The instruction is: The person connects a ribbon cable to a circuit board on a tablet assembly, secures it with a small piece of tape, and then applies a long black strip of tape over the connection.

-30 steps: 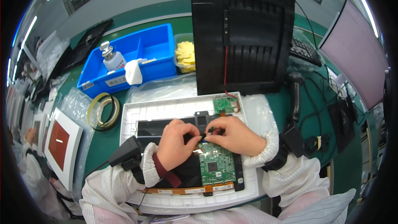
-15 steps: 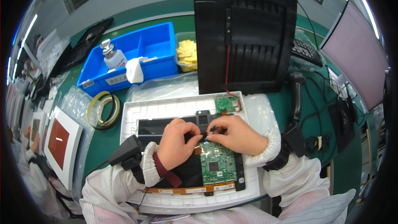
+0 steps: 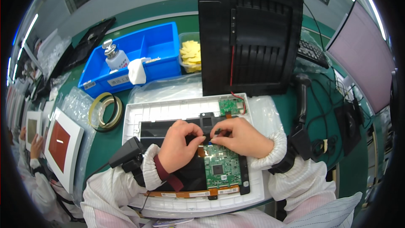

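In front of me lies a white plastic housing [image 3: 134, 120] with a black panel inside it. A green circuit board [image 3: 222, 168] sits on the panel, to the right of centre. My left hand [image 3: 180, 145] is at the board's upper left corner, thumb and forefinger pinched together. Just beside it, my right hand [image 3: 240, 137] pinches at the board's top edge, where a small blue tab [image 3: 210, 143] shows under the fingertips. Whatever sits between the fingers of either hand is too small to make out. A smaller green board [image 3: 230, 107] with red wires occupies the housing's far right corner.
Behind the housing stands a large black panel [image 3: 261, 33]. Left of it are a blue divided bin [image 3: 162, 44] with a pump bottle [image 3: 116, 58], yellow pieces [image 3: 190, 52] in a tub, and tape rolls [image 3: 96, 114]. A scanner [image 3: 301, 97] and cables are right. A co-worker's hand [image 3: 36, 147] shows far left.
My left wrist has shifted very slightly; both hands stay pinched at the board's top edge. At far left, the co-worker's hands and the white-framed piece beside them have moved.
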`<move>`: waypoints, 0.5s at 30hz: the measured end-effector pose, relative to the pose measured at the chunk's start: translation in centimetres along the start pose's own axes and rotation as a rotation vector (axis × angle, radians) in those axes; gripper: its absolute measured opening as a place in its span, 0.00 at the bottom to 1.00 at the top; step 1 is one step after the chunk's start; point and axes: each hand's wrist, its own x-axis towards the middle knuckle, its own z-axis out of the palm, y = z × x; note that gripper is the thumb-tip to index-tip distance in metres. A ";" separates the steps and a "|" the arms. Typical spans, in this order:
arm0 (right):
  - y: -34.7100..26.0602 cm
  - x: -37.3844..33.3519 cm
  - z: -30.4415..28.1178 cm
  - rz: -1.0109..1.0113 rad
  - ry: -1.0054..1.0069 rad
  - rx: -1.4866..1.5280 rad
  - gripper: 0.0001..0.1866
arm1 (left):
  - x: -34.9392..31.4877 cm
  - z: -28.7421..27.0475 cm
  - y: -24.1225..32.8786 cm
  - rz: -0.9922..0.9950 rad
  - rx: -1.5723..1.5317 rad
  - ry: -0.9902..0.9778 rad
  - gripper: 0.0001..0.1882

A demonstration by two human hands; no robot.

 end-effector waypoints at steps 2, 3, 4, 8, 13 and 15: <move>0.0 0.0 0.0 -0.001 0.002 -0.004 0.09 | 0.0 0.1 -0.1 0.008 0.005 0.000 0.05; 0.0 0.0 0.0 -0.002 0.001 -0.002 0.09 | 0.0 0.1 -0.1 0.007 0.007 0.001 0.05; -0.1 0.0 0.0 -0.002 0.001 0.000 0.09 | 0.0 0.0 0.0 -0.001 0.003 -0.002 0.05; 0.0 0.0 0.0 0.002 0.003 0.011 0.09 | 0.0 0.1 0.0 -0.013 0.001 -0.016 0.05; 0.1 0.0 0.0 -0.006 0.007 0.014 0.09 | 0.0 0.0 0.2 -0.027 0.009 -0.029 0.06; 0.2 0.1 0.1 -0.009 0.008 0.016 0.09 | 0.0 0.0 0.1 -0.015 0.022 -0.025 0.06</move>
